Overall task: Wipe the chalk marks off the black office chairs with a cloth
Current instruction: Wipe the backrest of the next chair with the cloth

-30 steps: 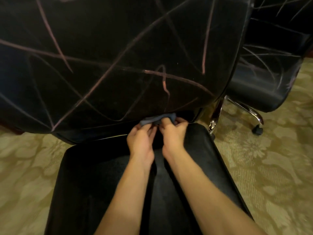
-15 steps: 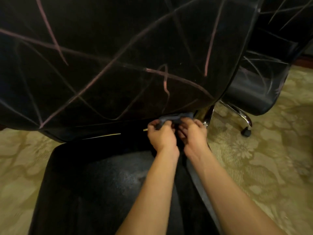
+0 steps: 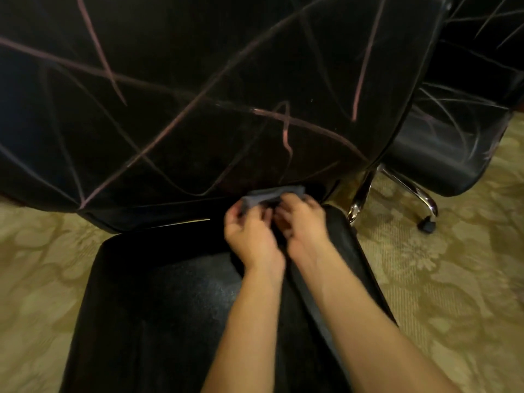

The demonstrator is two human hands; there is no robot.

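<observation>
We are facing the black office chair (image 3: 175, 307), its backrest (image 3: 198, 80) crossed with pink chalk marks (image 3: 175, 120) and filling the view from nine to one o'clock. A second chair (image 3: 453, 137) is standing at two o'clock on patterned carpet (image 3: 439, 279). Centrally, our left hand (image 3: 251, 236) and right hand (image 3: 304, 222) are both gripping the grey cloth (image 3: 269, 195), bunched against the backrest's lower edge.

Two black office chairs, the near chair (image 3: 198, 109) and the far chair (image 3: 453, 137), one grey cloth (image 3: 272, 195), my two hands, left hand (image 3: 252, 236) and right hand (image 3: 303, 222), many pink chalk marks (image 3: 363, 69), too many to count
</observation>
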